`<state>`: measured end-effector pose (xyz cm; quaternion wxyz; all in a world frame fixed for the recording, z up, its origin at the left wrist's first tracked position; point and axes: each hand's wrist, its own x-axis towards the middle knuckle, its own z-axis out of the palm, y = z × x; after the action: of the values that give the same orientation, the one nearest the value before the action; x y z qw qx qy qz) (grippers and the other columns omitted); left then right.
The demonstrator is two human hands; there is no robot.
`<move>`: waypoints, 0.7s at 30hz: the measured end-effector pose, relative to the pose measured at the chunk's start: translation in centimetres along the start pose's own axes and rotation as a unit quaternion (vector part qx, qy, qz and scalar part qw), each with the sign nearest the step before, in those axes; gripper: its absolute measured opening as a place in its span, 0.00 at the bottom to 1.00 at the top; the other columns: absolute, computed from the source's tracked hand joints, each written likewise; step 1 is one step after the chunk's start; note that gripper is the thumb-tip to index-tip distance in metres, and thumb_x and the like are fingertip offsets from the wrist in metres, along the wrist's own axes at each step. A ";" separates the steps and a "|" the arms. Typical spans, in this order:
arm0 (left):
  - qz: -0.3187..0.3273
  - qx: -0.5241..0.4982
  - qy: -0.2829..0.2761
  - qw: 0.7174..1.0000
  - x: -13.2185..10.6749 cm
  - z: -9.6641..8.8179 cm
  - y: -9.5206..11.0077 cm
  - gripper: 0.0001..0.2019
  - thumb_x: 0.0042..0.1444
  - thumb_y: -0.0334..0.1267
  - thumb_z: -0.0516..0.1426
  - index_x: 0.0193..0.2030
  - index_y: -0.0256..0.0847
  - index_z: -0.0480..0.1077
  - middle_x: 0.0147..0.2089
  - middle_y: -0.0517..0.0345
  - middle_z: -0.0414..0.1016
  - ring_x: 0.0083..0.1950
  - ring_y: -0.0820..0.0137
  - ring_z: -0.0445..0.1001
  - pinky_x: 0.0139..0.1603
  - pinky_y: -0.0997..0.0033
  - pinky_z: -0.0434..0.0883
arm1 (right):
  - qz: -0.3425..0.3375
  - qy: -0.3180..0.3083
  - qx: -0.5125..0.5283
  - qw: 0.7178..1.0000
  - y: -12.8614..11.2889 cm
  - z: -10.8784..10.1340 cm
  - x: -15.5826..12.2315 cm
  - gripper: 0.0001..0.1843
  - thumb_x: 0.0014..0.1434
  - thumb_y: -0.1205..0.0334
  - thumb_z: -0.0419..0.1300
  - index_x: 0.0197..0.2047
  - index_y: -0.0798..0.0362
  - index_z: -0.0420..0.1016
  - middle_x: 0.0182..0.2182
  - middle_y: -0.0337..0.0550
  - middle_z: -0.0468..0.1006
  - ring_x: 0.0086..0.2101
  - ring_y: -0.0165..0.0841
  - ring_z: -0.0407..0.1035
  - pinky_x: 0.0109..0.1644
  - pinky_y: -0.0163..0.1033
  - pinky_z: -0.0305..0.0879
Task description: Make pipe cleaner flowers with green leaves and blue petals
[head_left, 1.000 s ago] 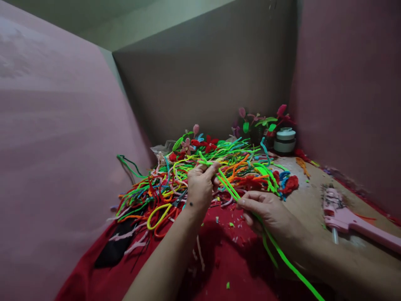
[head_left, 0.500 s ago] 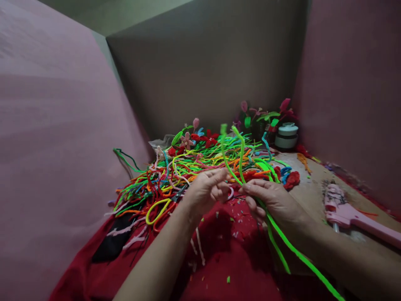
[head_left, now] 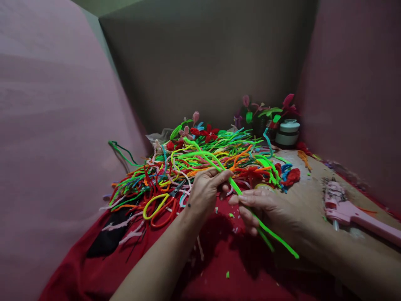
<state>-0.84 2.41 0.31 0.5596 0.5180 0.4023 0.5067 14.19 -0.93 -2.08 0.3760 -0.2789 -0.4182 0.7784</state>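
Left of my left hand, a flat black item [head_left: 105, 242] lies on the red cloth [head_left: 225, 259], pale pink twists [head_left: 131, 236] partly over it. Nearer that hand lie scissors [head_left: 172, 195] with yellow and orange handles, untouched. Beyond both hands spreads a pile of coloured fuzzy stems [head_left: 150, 179].

My left hand [head_left: 205, 190] is closed, thumb over fingers, on the bright green stems [head_left: 235, 186]. These slant through both hands: far ends over the pile, near ends hanging below my right hand [head_left: 263, 205], which pinches them just beside the left. Two ends show each way (overlap between the hands prevents a firm count there).

Handling, in my judgement: very light, soft-surfaced, probably wire-cored, so bendable and not slippery; a kink is likelier than a break. The sound hold is a thumb-and-finger pinch mid-length, where the strands lie together.

Beyond my right hand stands a lidded jar [head_left: 287, 133]; right of that hand lies a pink gun-shaped tool [head_left: 341, 209].
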 end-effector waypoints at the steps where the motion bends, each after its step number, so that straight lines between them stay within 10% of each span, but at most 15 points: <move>1: 0.001 0.013 0.011 1.000 0.1 -0.2 0.0 0.15 0.46 0.46 0.60 0.21 0.35 0.67 0.15 0.63 0.63 0.15 0.81 0.58 0.17 0.78 0.54 | 0.008 0.003 -0.014 1.000 0.1 0.0 0.0 0.11 0.53 0.58 0.58 0.33 0.57 0.74 0.13 0.32 0.62 0.13 0.23 0.53 0.17 0.30 0.53; 5: 0.007 0.069 0.043 0.997 0.4 -1.1 0.4 0.15 0.46 0.44 0.60 0.20 0.36 0.64 0.13 0.65 0.59 0.14 0.81 0.55 0.15 0.79 0.50 | 0.011 0.059 -0.123 0.991 0.2 0.5 -0.2 0.14 0.53 0.52 0.57 0.33 0.54 0.73 0.11 0.27 0.50 0.13 0.21 0.39 0.16 0.30 0.37; 11: 0.022 0.034 0.081 0.996 0.6 -1.3 0.7 0.15 0.42 0.42 0.62 0.19 0.37 0.62 0.14 0.68 0.56 0.15 0.83 0.54 0.17 0.79 0.51 | -0.165 0.143 -0.392 0.894 0.4 1.5 -1.2 0.13 0.56 0.55 0.54 0.23 0.51 0.71 0.19 0.36 0.62 0.22 0.27 0.53 0.26 0.33 0.50; 21: -0.028 -0.034 0.059 0.997 0.4 -1.7 0.4 0.18 0.42 0.43 0.62 0.17 0.39 0.56 0.11 0.71 0.50 0.12 0.83 0.49 0.14 0.79 0.46 | -0.095 0.174 -0.349 0.916 0.9 2.4 -2.7 0.15 0.50 0.48 0.57 0.21 0.49 0.69 0.17 0.38 0.64 0.21 0.30 0.56 0.25 0.36 0.53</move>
<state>-2.49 3.08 0.54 0.5663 0.4567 0.4310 0.5339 13.57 -4.51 -1.33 0.3938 -0.4829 -0.6154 0.4827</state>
